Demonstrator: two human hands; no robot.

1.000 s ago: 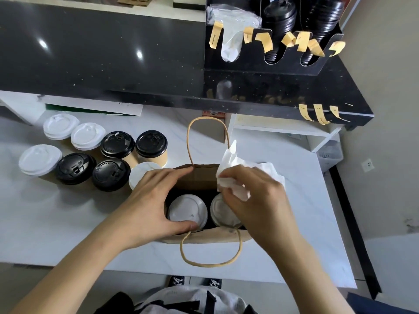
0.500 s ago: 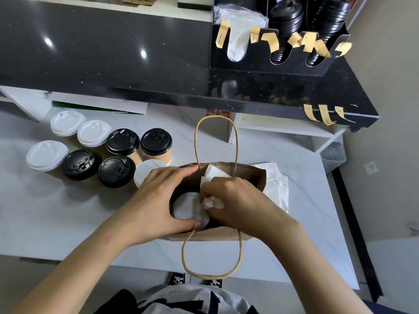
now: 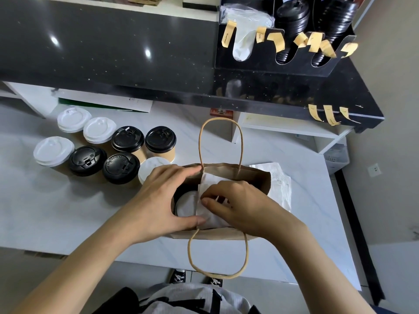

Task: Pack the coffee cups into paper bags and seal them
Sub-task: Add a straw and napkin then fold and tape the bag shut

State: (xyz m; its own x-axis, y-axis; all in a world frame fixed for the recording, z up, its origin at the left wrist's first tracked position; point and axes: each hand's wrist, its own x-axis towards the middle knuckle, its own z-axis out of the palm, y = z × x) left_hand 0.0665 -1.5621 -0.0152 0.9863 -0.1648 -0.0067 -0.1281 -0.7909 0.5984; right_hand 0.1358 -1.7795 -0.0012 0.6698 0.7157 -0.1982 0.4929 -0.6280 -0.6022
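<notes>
Scene: a person is packing a brown paper bag [image 3: 254, 177] standing open on the white tabletop [image 3: 68, 211], both hands working at its mouth.
Left hand: the left hand [image 3: 158, 200] is spreading across the bag's mouth, fingers straight on the far rim and thumb at the near rim, bracing it open rather than gripping.
Right hand: the right hand [image 3: 235, 205] is pinching a white napkin [image 3: 208, 186] and pushing it down over the cups inside.
Cup in bag: one white-lidded cup [image 3: 186, 202] is showing under the napkin (a second is likely hidden beneath the paper).
Waiting cups: more lidded cups [image 3: 127, 141], black and white tops, are standing in a cluster left of the bag.
Handling: the bag is looking thin and easily creased; the twisted paper handles [image 3: 220, 257] are probably the best hold, lifted level since lids may leak. The napkin is soft and light.
Writing: one black lid [image 3: 121, 168] is bearing embossed letters, seemingly "CONTENTS HOT"; the tan stickers [image 3: 227, 34] on the lid rack are carrying print too small to read.
</notes>
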